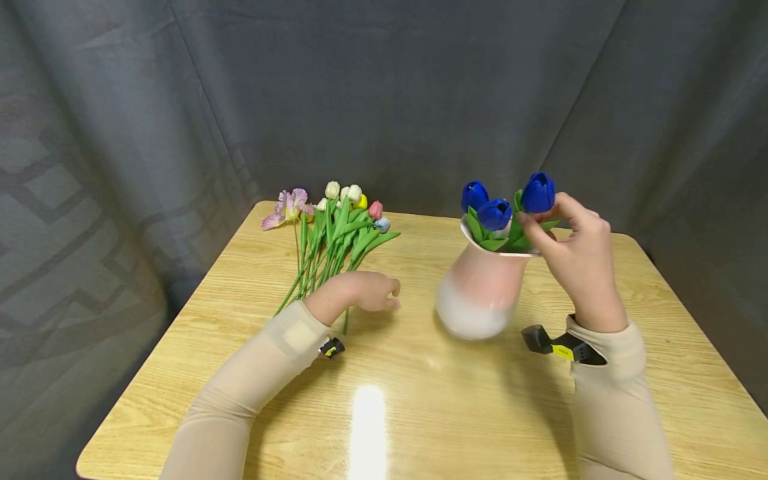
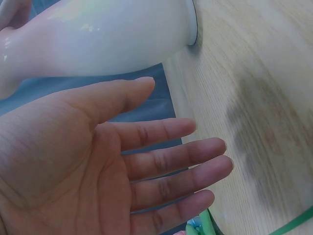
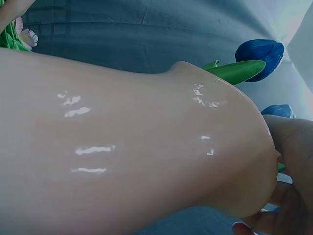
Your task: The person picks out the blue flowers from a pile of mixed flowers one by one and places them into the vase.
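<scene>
A pink-and-white glazed vase (image 1: 480,293) stands on the table, tilted somewhat in the head view. Two blue tulips (image 1: 495,214) with green leaves rise from its left side. My right hand (image 1: 579,250) pinches another blue tulip (image 1: 538,193) just below its bloom, over the right side of the vase mouth. That stem's lower end is hidden inside the vase. In the right wrist view, the vase covers most of my right hand (image 3: 296,156). My left hand (image 2: 112,161) hovers left of the vase, fingers extended and palm bare, touching nothing.
Left of the vase lies a bunch of artificial flowers (image 1: 336,240) with green stems: white, yellow, pink and pale blue tulips. A light purple ruffled flower (image 1: 291,205) lies at its left. Grey curtains (image 1: 408,100) hang behind the wooden table (image 1: 432,413).
</scene>
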The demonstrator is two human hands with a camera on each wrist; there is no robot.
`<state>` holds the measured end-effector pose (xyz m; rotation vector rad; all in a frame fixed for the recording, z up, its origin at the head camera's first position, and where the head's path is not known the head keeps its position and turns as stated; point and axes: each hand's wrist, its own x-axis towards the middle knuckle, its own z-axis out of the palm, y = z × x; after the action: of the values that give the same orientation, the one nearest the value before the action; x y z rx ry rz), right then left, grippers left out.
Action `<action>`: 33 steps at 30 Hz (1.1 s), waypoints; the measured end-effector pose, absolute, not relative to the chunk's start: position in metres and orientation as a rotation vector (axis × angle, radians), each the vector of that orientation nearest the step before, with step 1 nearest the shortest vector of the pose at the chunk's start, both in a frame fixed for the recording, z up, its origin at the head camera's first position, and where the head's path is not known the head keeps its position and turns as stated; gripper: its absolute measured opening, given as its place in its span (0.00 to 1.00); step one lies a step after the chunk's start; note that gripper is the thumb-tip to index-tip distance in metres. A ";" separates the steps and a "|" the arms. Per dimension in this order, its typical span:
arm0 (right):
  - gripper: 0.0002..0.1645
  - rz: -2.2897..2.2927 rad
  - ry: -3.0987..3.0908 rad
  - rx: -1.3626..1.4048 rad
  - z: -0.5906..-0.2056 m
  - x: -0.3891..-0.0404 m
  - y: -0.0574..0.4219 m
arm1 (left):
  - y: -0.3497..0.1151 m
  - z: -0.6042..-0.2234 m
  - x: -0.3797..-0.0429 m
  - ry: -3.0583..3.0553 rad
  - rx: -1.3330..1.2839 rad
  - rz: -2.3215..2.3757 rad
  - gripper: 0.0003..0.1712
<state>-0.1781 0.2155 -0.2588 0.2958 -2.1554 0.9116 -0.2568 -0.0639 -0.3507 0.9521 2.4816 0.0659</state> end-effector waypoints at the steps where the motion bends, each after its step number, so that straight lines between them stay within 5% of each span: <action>1: 0.09 0.907 -2.161 0.296 -0.259 -0.178 0.216 | -0.064 -0.351 -0.257 2.482 0.955 0.064 0.24; 15: 0.12 0.917 -2.232 0.278 -0.258 -0.176 0.215 | -0.063 -0.354 -0.257 2.482 0.968 0.056 0.24; 18: 0.23 0.976 -2.270 0.323 -0.261 -0.173 0.220 | -0.064 -0.353 -0.257 2.479 0.960 0.057 0.24; 25: 0.67 1.242 -2.227 0.681 -0.278 -0.169 0.250 | -0.066 -0.351 -0.255 2.469 0.922 0.086 0.25; 33: 0.81 1.417 -2.606 0.846 -0.327 -0.178 0.276 | -0.067 -0.350 -0.255 2.468 0.922 0.099 0.24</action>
<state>-0.1781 0.2760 -0.3267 0.8463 -2.6058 1.4168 -0.2553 -0.0673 -0.3504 0.9215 2.4678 0.0995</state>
